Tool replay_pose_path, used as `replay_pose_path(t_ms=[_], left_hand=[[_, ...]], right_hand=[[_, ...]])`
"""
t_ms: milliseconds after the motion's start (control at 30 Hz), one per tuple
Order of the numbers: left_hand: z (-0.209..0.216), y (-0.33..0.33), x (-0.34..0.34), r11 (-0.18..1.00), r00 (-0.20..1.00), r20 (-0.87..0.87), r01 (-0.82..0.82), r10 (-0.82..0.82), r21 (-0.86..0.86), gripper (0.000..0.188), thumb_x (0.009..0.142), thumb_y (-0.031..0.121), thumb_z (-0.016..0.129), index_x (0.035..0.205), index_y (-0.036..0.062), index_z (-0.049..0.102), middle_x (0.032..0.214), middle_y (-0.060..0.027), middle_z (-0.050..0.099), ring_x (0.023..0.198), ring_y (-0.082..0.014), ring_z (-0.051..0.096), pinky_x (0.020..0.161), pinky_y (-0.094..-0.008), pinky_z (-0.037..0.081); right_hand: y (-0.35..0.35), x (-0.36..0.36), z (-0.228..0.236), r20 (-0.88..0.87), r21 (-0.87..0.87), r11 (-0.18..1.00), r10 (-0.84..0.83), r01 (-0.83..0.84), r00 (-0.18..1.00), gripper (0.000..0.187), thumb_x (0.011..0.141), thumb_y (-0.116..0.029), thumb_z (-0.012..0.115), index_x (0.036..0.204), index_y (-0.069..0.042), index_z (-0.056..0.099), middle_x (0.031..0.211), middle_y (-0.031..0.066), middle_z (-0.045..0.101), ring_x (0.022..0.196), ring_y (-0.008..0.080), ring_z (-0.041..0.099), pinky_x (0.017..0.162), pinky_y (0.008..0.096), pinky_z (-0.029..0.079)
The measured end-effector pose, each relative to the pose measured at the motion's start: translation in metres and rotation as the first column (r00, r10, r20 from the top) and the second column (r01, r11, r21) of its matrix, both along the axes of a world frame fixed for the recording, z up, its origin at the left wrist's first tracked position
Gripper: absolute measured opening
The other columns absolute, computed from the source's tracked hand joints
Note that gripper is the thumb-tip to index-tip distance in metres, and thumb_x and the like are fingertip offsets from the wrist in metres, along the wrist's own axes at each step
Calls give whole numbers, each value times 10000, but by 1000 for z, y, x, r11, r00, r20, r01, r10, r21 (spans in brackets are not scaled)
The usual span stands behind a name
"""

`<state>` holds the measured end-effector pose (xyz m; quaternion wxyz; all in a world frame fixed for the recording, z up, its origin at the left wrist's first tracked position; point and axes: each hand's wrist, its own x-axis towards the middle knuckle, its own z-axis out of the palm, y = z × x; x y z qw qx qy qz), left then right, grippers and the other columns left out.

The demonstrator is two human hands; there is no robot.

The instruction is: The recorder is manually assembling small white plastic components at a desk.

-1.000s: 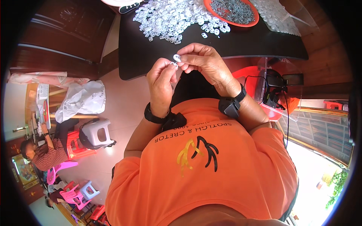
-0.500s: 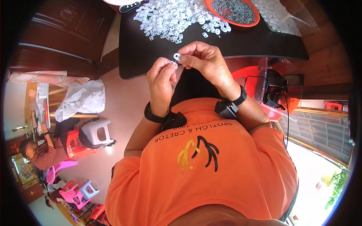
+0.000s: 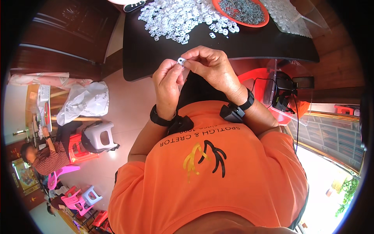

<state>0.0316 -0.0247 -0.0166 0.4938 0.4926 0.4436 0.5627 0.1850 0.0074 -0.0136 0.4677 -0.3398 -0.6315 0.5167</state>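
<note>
2 hands meet over 1 small white plastic piece (image 3: 180, 60), upper centre of the frame.
The left hand (image 3: 166, 80) points upward, its thumb and forefinger pinched together on the piece's lower edge; the right hand (image 3: 212, 68) arches in from the right, its thumb and forefinger clamped on the same piece. 1 hole faces the camera; whether a 2nd piece sits behind it, I cannot tell. Both elbows bend, and 2 black wristbands (image 3: 159, 118) show, 1 per wrist. Beyond, on 1 black table (image 3: 280, 46), lie a pile of white plastic pieces (image 3: 175, 19), too many to count, at upper centre, and 1 orange-red bowl (image 3: 251, 25) of grey metal fasteners (image 3: 241, 11), upper right.
</note>
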Motion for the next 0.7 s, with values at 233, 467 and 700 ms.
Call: replay_pose_path(t_ms=[233, 467, 700], left_hand=[[1, 2, 7, 998, 980, 195, -12, 24, -64, 139, 899, 114, 515, 837, 6, 576, 639, -7, 519, 557, -74, 468, 535, -206, 368], [5, 5, 2, 992, 975, 196, 115, -102, -56, 169, 896, 128, 513, 835, -7, 594, 651, -15, 539, 556, -65, 480, 526, -198, 384], [5, 6, 6, 995, 987, 131, 98, -95, -13, 200, 916, 153, 514, 833, -10, 593, 680, -17, 548, 560, -65, 474, 515, -198, 377]], right_hand=[[-5, -4, 4, -98, 67, 998, -6, 12, 995, 199, 790, -16, 714, 966, 0, 624, 813, 12, 640, 755, 63, 608, 695, 215, 524], [-4, 4, 8, 46, 123, 991, 47, -52, 998, 243, 782, -4, 708, 1011, -22, 628, 864, 16, 612, 770, 81, 592, 696, 229, 508], [-6, 2, 13, 127, 238, 971, -27, -4, 992, 286, 737, -12, 738, 1005, -15, 637, 854, 44, 613, 742, 113, 611, 656, 246, 507]])
